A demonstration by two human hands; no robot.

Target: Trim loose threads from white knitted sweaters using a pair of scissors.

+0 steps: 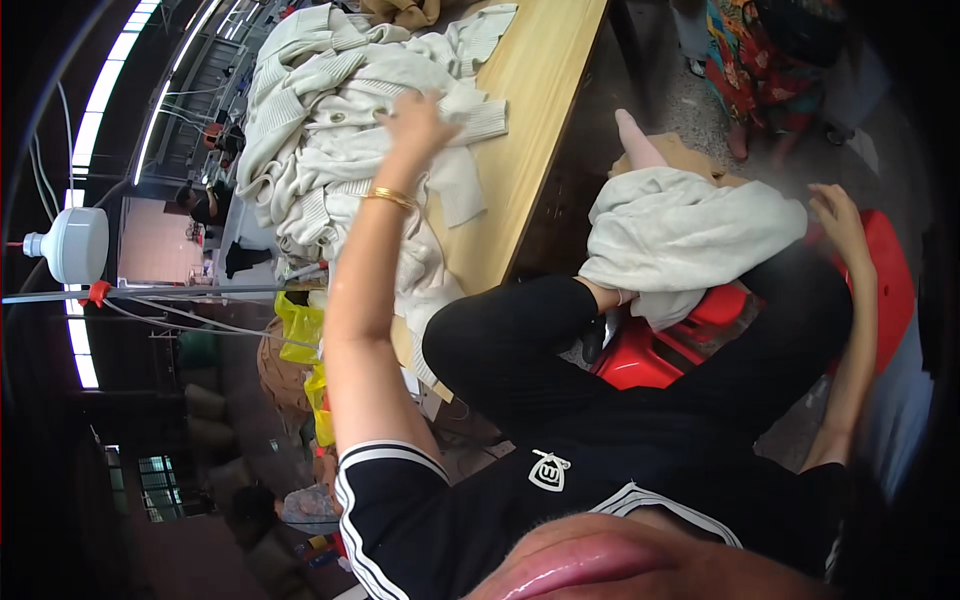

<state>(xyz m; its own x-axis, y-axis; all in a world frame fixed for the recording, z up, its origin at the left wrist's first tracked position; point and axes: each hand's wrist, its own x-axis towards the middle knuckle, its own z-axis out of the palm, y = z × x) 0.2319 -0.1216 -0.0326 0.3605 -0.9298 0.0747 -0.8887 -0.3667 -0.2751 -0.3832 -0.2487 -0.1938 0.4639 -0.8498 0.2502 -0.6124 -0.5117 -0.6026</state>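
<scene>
Black shirt with white sleeve stripes (400, 500) fills the bottom of the head view. My left hand (415, 122) reaches up with loosely curled fingers pressed into the heap of cream knit sweaters (330, 90) on the wooden table (540, 90); whether it grips, I cannot tell. My right hand (838, 215) lies open against the cream garment (690, 235) on my lap, above the red stool (650, 355). Tugging could drag the heap over the table's near edge. Bare wood lies to its right.

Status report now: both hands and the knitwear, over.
Left hand on cream knitted sweater pile, grip unclear. Right hand open beside cream sweater on lap. Nothing in the way.
</scene>
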